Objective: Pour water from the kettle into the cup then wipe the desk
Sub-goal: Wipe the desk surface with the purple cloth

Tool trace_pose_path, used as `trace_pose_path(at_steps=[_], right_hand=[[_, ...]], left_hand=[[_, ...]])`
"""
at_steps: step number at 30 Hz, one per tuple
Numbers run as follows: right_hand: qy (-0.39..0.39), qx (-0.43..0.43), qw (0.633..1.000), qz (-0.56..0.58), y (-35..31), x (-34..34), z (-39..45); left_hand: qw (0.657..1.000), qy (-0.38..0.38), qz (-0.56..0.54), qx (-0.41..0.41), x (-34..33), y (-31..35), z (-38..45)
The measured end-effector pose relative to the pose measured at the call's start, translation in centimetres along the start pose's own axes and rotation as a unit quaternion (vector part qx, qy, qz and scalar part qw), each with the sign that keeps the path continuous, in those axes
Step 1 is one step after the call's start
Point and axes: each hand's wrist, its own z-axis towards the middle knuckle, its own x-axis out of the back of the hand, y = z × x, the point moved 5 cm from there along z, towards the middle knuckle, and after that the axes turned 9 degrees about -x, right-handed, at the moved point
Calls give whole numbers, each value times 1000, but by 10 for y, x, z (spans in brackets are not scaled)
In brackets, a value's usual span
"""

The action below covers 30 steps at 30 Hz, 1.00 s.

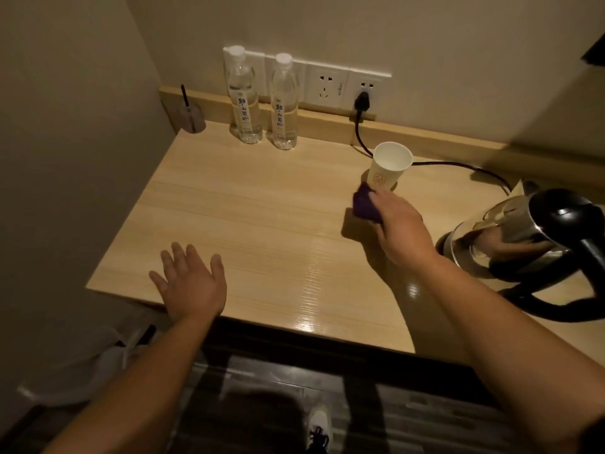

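Currently right hand fingers pinch purple cloth beside upright cup; left hand fingers spread above bare desk.

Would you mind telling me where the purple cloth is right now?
In the head view, the purple cloth lies on the desk under the right hand, right of centre, just in front of the paper cup.

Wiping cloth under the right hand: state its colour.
Dark purple cloth, bunched under the right hand beside the white paper cup; head view.
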Motion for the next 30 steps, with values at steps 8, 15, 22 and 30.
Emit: trace_pose_path(at_steps=[8,15,22,30], right_hand=[[-85,101,984,-122,14,-67,20],[-120,94,987,-57,23,-48,-144],[-198,7,979,37,25,-23,-239],[-384,-185,829,362,3,38,-211]], left_hand=[[999,27,21,-5,-4,-2,1],[1000,1,6,-13,4,2,-2],[996,-85,-9,-37,20,0,-3],[938,-172,-141,-266,81,105,-94]])
